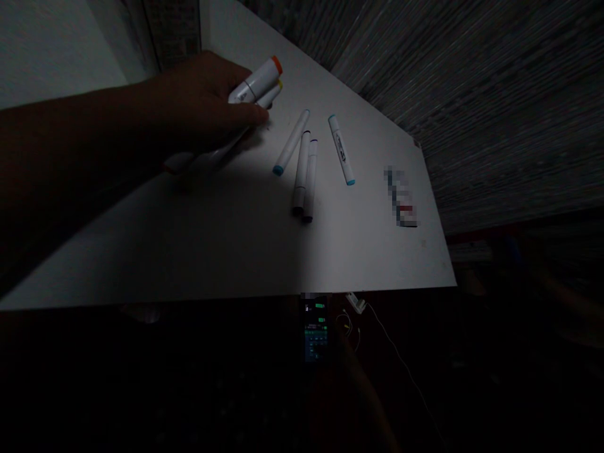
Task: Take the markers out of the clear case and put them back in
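Note:
My left hand [212, 100] reaches in from the left over the white table. It is closed around several white markers, among them an orange-capped marker [257, 80] and a yellow-tipped marker [270, 94]. Right of it on the table lies a blue-ended marker [292, 141]. Two dark-capped markers, one [302, 170] beside the other [311, 179], lie close together. Farther right is another blue-ended marker [341, 151] with dark print. Below the table edge, a dim limb-like shape, perhaps my right arm, slants up toward a lit phone [316, 333]; its fingers are lost in darkness.
A blurred-out flat item [401, 198] lies near the right edge of the white table [236, 251]. Below the front edge are a white plug or adapter [355, 303] and a thin white cable [401, 358]. A grey streaked surface [472, 94] borders the table's far side.

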Motion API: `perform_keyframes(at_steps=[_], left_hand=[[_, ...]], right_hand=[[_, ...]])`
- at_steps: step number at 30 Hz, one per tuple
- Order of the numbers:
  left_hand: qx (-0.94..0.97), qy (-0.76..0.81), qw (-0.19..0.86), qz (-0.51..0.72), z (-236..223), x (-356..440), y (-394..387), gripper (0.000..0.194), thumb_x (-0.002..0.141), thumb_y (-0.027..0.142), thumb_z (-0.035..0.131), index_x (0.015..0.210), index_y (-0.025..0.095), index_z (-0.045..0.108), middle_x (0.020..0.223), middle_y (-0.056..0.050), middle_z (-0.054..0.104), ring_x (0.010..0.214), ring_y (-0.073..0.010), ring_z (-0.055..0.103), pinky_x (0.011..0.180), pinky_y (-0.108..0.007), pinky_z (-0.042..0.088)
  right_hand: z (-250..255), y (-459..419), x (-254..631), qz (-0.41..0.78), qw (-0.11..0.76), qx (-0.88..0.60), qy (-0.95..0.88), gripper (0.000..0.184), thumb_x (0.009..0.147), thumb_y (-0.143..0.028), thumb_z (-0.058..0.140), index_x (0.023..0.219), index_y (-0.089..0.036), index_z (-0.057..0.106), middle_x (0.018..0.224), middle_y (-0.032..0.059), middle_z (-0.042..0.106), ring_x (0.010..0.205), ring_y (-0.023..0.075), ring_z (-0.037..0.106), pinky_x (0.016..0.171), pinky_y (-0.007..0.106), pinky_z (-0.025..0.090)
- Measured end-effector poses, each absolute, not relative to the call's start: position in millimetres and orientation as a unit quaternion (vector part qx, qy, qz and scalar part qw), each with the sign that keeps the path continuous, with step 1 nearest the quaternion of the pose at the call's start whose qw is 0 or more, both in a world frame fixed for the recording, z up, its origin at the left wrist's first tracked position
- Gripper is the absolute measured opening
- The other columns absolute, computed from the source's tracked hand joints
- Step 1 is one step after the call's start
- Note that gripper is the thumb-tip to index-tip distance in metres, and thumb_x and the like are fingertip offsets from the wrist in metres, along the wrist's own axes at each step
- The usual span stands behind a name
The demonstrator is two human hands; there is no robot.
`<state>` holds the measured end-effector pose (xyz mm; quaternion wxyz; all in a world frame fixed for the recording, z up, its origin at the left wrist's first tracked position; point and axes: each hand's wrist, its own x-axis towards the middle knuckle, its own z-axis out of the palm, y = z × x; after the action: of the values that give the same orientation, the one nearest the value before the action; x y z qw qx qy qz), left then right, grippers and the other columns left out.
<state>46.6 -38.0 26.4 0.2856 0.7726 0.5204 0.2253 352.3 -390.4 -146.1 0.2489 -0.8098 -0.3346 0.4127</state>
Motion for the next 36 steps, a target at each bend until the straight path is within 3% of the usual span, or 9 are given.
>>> perform_keyframes(at_steps=[9, 15, 24, 36], left_hand=[[0.762, 0.528, 0.296, 0.231, 29.7, 48.4, -42.1, 0.02, 0.078, 0.027, 0.052, 0.082, 0.007, 0.057, 0.056, 0.005, 0.041, 0.047, -0.0028, 0.035, 0.059, -0.021, 0.034], [0.76, 0.532, 0.295, 0.23, 28.5, 48.0, -41.9, 0.026, 0.079, 0.028, 0.052, 0.088, 0.005, 0.061, 0.06, 0.004, 0.044, 0.05, -0.0036, 0.038, 0.07, -0.034, 0.044], [0.76, 0.534, 0.289, 0.23, 29.8, 50.3, -42.7, 0.025, 0.078, 0.027, 0.053, 0.091, 0.007, 0.061, 0.059, 0.005, 0.044, 0.049, -0.0026, 0.037, 0.067, -0.027, 0.041], [0.763, 0.534, 0.286, 0.226, 27.8, 47.2, -40.2, 0.023, 0.079, 0.026, 0.052, 0.088, 0.007, 0.06, 0.061, 0.004, 0.042, 0.054, -0.0059, 0.043, 0.07, -0.028, 0.041]], right_hand=[[-146.6, -391.1, 350.5, 0.426, 0.254, -0.799, -0.34, 0.032, 0.088, -0.032, 0.052, 0.114, -0.015, 0.052, 0.112, 0.0079, 0.055, 0.094, 0.0177, 0.057, 0.08, 0.037, 0.05], [-145.6, -392.3, 352.1, 0.434, 0.246, -0.792, -0.352, 0.031, 0.088, -0.033, 0.052, 0.113, -0.014, 0.052, 0.111, 0.0078, 0.055, 0.094, 0.0176, 0.057, 0.079, 0.037, 0.05], [-152.2, -392.2, 350.3, 0.421, 0.235, -0.794, -0.369, 0.032, 0.088, -0.033, 0.052, 0.113, -0.014, 0.053, 0.111, 0.008, 0.055, 0.094, 0.0177, 0.057, 0.08, 0.037, 0.05], [-152.6, -399.3, 354.1, 0.423, 0.222, -0.789, -0.388, 0.032, 0.088, -0.033, 0.052, 0.115, -0.015, 0.052, 0.113, 0.0081, 0.055, 0.095, 0.0181, 0.057, 0.08, 0.038, 0.05]])
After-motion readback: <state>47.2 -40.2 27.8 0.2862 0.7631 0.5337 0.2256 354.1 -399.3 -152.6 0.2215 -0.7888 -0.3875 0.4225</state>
